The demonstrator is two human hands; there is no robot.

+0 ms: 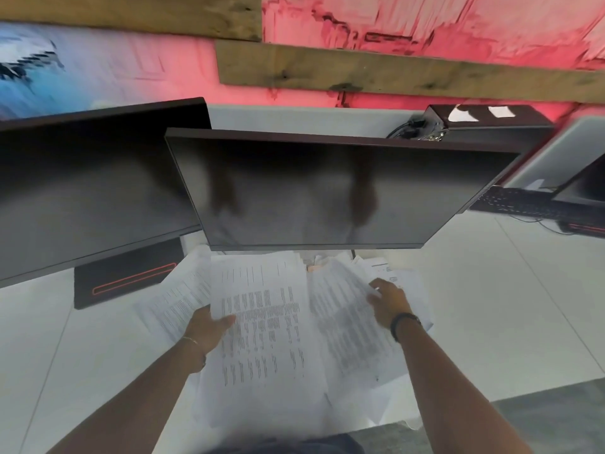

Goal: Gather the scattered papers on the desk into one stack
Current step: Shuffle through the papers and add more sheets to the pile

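Papers printed with columns of text lie overlapping on the white surface, between and beneath both hands. Left hand pinches the edge of the large central sheet, thumb on top. Right hand rests flat, fingers spread, on the blurred sheets beside it. Two dark monitors stand beyond the hands.
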